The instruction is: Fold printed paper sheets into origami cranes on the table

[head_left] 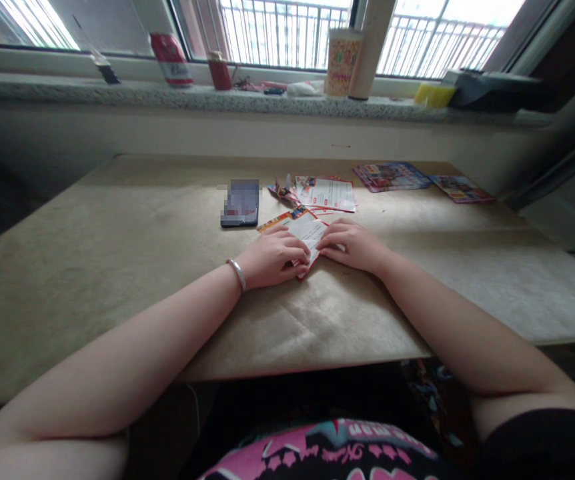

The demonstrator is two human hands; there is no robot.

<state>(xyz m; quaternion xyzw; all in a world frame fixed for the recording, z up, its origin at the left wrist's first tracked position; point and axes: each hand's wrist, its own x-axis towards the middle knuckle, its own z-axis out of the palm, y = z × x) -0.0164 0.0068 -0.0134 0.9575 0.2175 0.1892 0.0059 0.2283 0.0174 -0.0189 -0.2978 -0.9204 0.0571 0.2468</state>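
Observation:
A printed sheet of paper [307, 228] with a red edge and a colourful orange border lies slanted on the table between my hands. My left hand [278, 257], with a silver bangle on the wrist, rests over its lower left part, fingers bent and pressed on the paper. From the other side, my right hand [350, 245] grips the sheet's right edge between thumb and fingers. The fingertips of both hands are close together near the lower corner. Parts of the sheet are hidden under the fingers.
Beyond the sheet lie a phone [241, 203], a folded paper piece [282, 191] and more printed sheets [325, 193]. Colourful booklets [392, 177] are at the back right of the table [117, 267]. On the windowsill stand a red can [171, 60] and a patterned cup [342, 63].

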